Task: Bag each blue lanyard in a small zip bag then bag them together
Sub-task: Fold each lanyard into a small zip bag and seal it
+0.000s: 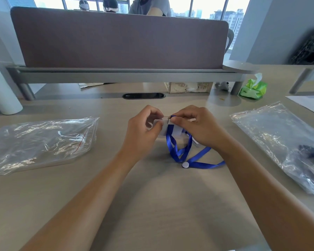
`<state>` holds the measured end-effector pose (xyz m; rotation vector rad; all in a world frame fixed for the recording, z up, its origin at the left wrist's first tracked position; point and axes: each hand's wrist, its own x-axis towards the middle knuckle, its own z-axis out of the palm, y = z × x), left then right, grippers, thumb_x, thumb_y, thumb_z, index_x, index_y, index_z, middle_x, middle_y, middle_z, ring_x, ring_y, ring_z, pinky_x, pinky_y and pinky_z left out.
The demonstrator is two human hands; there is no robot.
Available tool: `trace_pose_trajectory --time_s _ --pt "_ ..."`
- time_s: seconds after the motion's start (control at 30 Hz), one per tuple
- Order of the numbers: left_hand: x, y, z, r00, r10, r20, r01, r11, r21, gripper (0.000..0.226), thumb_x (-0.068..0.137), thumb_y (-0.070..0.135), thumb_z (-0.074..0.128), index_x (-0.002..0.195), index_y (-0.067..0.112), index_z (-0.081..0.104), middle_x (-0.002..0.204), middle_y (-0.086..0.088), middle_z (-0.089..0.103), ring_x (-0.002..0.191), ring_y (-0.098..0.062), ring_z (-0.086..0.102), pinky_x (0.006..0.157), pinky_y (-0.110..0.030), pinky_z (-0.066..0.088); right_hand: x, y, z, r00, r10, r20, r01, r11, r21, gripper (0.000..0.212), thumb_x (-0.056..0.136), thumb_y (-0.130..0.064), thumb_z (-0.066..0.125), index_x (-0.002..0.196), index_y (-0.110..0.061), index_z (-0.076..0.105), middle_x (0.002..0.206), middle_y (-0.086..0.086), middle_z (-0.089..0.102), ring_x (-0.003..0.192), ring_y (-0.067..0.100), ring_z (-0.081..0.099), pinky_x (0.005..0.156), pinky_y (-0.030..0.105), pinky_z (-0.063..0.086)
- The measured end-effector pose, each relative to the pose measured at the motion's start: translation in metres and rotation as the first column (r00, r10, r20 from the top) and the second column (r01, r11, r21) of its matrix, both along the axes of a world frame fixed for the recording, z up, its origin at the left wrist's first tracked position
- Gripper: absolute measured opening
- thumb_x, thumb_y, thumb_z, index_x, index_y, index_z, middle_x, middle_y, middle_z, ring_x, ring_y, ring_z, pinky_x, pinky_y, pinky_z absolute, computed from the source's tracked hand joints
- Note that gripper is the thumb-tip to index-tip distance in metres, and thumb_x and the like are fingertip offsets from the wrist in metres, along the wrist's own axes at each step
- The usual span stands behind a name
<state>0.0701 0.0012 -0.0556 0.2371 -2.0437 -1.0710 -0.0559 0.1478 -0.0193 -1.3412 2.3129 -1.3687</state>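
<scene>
At the middle of the desk my left hand and my right hand both pinch the top edge of a small clear zip bag. A blue lanyard hangs from the bag's mouth, partly inside it, with its loops and a white round clip lying on the desk below my hands. A large clear zip bag lies flat at the left. Another large clear bag lies at the right with dark blue things inside it.
A white bottle stands at the far left. A green tissue pack and a cardboard box sit at the back under a raised shelf with a brown divider. People sit beyond the divider. White paper lies far right.
</scene>
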Motion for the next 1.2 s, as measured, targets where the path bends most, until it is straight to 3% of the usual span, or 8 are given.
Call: trace_pose_trajectory --time_s 0.2,0.37,0.47,0.6,0.8,0.9,1.03,1.2 --pt "-0.002 0.0 -0.001 1.0 0.005 0.018 -0.006 1.0 0.024 0.01 0.09 0.006 0.07 0.095 0.013 0.066 0.089 0.011 0.069 0.083 -0.006 0.065 0.074 -0.024 0.054 0.001 0.004 0.0 0.999 0.019 -0.042 -0.021 0.999 -0.046 0.008 0.09 -0.019 0.079 0.097 -0.024 0.079 0.086 -0.014 0.077 0.085 0.002 0.072 0.079 0.014 0.055" --pt "-0.002 0.0 -0.004 1.0 0.0 0.02 -0.001 0.999 0.046 0.013 0.087 0.004 0.072 0.092 0.014 0.067 0.086 0.008 0.07 0.08 -0.008 0.067 0.075 -0.026 0.056 -0.001 0.006 0.003 0.982 0.006 -0.188 0.005 0.998 0.058 0.008 0.088 -0.025 0.081 0.095 -0.028 0.079 0.082 -0.018 0.074 0.079 -0.003 0.066 0.071 0.007 0.048" --pt "-0.002 0.0 -0.003 0.998 -0.041 0.048 0.04 0.999 0.025 0.021 0.084 0.008 0.075 0.099 0.02 0.067 0.092 0.009 0.07 0.088 -0.01 0.067 0.082 -0.034 0.058 0.0 0.005 0.005 0.986 0.017 -0.164 -0.012 1.0 0.029 0.008 0.087 -0.022 0.083 0.091 -0.027 0.08 0.077 -0.019 0.073 0.074 -0.005 0.066 0.068 0.006 0.046" --pt "-0.003 -0.001 -0.002 0.992 -0.04 0.119 0.049 0.995 -0.082 0.035 0.08 0.02 0.084 0.112 0.026 0.071 0.097 0.012 0.063 0.092 -0.007 0.062 0.084 -0.034 0.056 0.0 0.005 0.008 0.993 0.05 -0.102 -0.05 0.999 0.009 0.007 0.086 -0.017 0.083 0.092 -0.019 0.083 0.076 -0.014 0.075 0.07 -0.006 0.067 0.065 0.006 0.046" --pt "-0.007 -0.006 -0.008 0.997 -0.004 0.081 0.011 0.996 -0.089 0.024 0.078 0.013 0.085 0.1 0.021 0.078 0.088 0.008 0.063 0.083 -0.012 0.061 0.076 -0.042 0.053 0.004 0.006 0.012 0.989 0.103 -0.104 -0.101 0.995 0.029 0.01 0.091 -0.017 0.078 0.1 -0.018 0.083 0.085 -0.012 0.078 0.078 -0.004 0.069 0.072 0.007 0.048" --pt "-0.007 -0.005 -0.008 0.994 -0.004 0.106 0.011 0.998 -0.065 0.022 0.078 0.013 0.085 0.097 0.024 0.078 0.089 0.006 0.064 0.084 -0.012 0.062 0.075 -0.035 0.052 0.005 0.007 0.013 0.988 0.078 -0.133 -0.072 0.996 0.049 0.01 0.092 -0.019 0.077 0.099 -0.021 0.083 0.083 -0.014 0.078 0.079 0.0 0.07 0.07 0.008 0.05" --pt "-0.007 -0.004 -0.005 0.993 -0.007 0.121 0.02 0.995 -0.103 0.022 0.079 0.013 0.083 0.097 0.025 0.077 0.083 0.015 0.059 0.08 -0.004 0.056 0.069 -0.02 0.046 0.007 0.007 0.015 0.984 0.059 -0.167 -0.051 0.997 0.05 0.009 0.092 -0.018 0.077 0.098 -0.021 0.083 0.081 -0.016 0.076 0.077 0.0 0.07 0.068 0.008 0.049" --pt "-0.008 -0.004 -0.004 0.99 0.033 0.135 -0.025 0.998 -0.066 0.014 0.082 0.013 0.081 0.094 0.018 0.076 0.087 0.01 0.062 0.081 -0.002 0.059 0.074 -0.026 0.05 0.008 0.005 0.013 0.989 -0.022 -0.143 0.026 0.999 0.023 0.014 0.091 -0.027 0.078 0.105 -0.023 0.077 0.09 -0.014 0.074 0.085 0.0 0.068 0.071 0.01 0.048"
